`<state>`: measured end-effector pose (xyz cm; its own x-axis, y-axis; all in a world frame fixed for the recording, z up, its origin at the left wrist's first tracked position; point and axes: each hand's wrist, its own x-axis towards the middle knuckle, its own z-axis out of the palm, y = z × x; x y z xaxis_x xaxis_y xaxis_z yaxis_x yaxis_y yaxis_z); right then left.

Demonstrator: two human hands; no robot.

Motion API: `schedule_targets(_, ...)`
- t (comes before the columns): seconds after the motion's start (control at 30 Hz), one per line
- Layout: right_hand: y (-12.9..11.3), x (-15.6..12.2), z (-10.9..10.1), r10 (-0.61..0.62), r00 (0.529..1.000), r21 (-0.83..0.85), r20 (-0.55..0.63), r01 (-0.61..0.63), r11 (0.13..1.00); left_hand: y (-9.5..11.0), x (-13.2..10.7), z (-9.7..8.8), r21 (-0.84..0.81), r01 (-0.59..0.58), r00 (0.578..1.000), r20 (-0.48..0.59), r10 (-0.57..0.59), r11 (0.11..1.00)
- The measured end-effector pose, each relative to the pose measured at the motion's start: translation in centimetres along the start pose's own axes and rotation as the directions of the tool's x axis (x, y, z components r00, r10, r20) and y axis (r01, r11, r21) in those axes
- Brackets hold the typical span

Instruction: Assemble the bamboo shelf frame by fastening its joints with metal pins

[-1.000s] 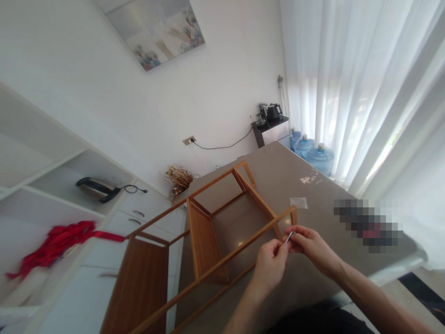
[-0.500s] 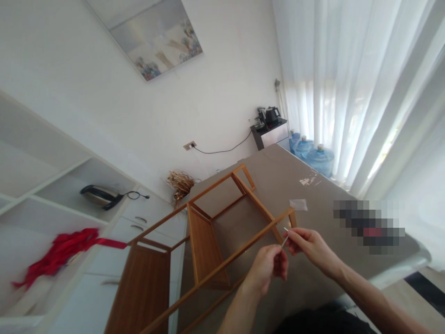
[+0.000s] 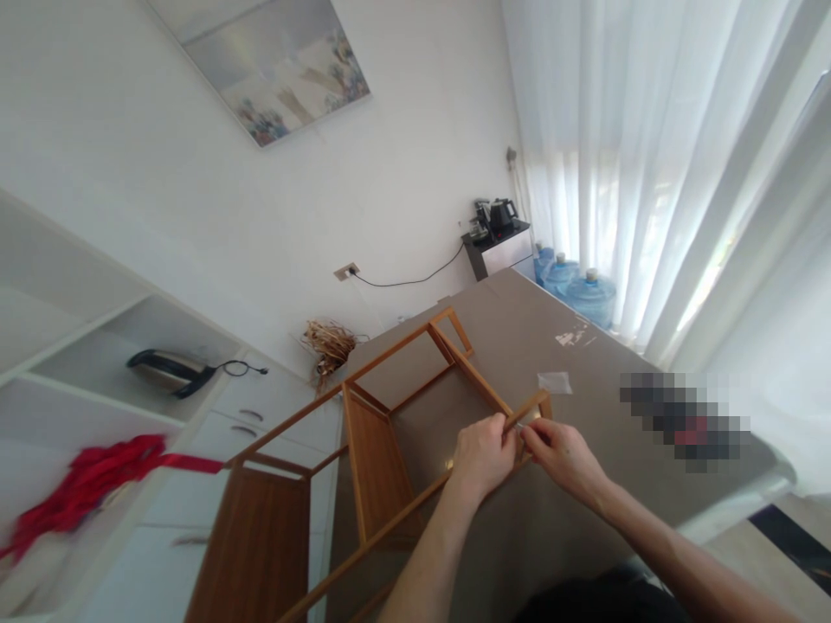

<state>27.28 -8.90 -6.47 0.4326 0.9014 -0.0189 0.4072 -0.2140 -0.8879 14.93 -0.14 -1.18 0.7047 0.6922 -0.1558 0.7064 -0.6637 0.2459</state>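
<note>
"Grey-brown surface (image 3: 497,322) by a white curtain (image 3: 584,130), with a wooden frame (image 3: 380,459) lying across it. How does the frame sit?"

"On its side, panels standing on edge. One end stretches past the surface's edge, in front of the white drawers (image 3: 240,407); the legged end lies well onto the surface."

"And the hands?"

"Both are at one corner of that legged end. Left hand (image 3: 486,454) lies over the frame's long rail, grip closed round the wood. How firmly it squeezes, I can't tell."

"What about the other?"

"Right hand (image 3: 568,454) is just outside the same corner, fingertips pinching a thin metal rod (image 3: 519,427). Only a small silvery bit of it shows, right against the frame's rail. Whether its tip sits in the wood is hidden."

"Anything close by?"

"One small whitish packet (image 3: 554,382) lies flat on the surface, just beyond the frame's corner. Farther to the frame's right is a dark object (image 3: 685,420), blurred out."

"Beyond that?"

"Past the frame's legs, off the surface, stand blue water bottles (image 3: 589,298) and a small cabinet (image 3: 506,251) carrying a black kettle (image 3: 502,214). Dried stalks (image 3: 329,346) poke up behind the frame's far rail. To the frame's left, red cloth (image 3: 87,480) and a steel kettle (image 3: 172,370) lie on the shelves."
</note>
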Motion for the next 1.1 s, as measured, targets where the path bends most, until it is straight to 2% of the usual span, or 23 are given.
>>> schedule_targets(0.23,0.1,0.1,0.0,0.001,1.0,-0.088,0.006,0.0,0.996,-0.1,-0.2,-0.2,0.031,-0.034,0.999,0.013,0.033,0.999)
schedule_targets(0.5,-0.7,0.1,0.2,-0.121,0.992,-0.422,-0.038,0.093,0.902,-0.2,-0.2,-0.2,0.008,-0.041,0.998,0.042,0.041,0.999)
schedule_targets(0.8,-0.6,0.0,0.2,-0.142,0.989,-0.423,-0.05,0.108,0.899,-0.2,-0.2,-0.4,-0.003,-0.026,0.998,0.065,0.026,1.0)
schedule_targets(0.87,-0.5,-0.1,0.2,-0.124,0.991,-0.379,-0.058,0.093,0.921,-0.2,-0.2,-0.4,-0.002,-0.034,0.997,0.066,0.034,0.999)
schedule_targets(0.93,-0.5,0.0,0.2,-0.065,0.996,-0.266,-0.059,0.047,0.963,-0.3,-0.2,-0.3,-0.001,-0.041,0.997,0.067,0.04,0.999)
schedule_targets(1.03,-0.7,0.2,0.4,0.103,0.994,0.076,0.018,-0.104,0.992,-0.6,-0.1,-0.1,-0.004,-0.051,0.997,0.066,0.051,0.999)
schedule_targets(1.1,-1.0,0.4,0.5,0.202,0.974,0.335,0.107,-0.226,0.915,-0.7,-0.1,0.0,-0.007,-0.054,0.997,0.06,0.054,0.999)
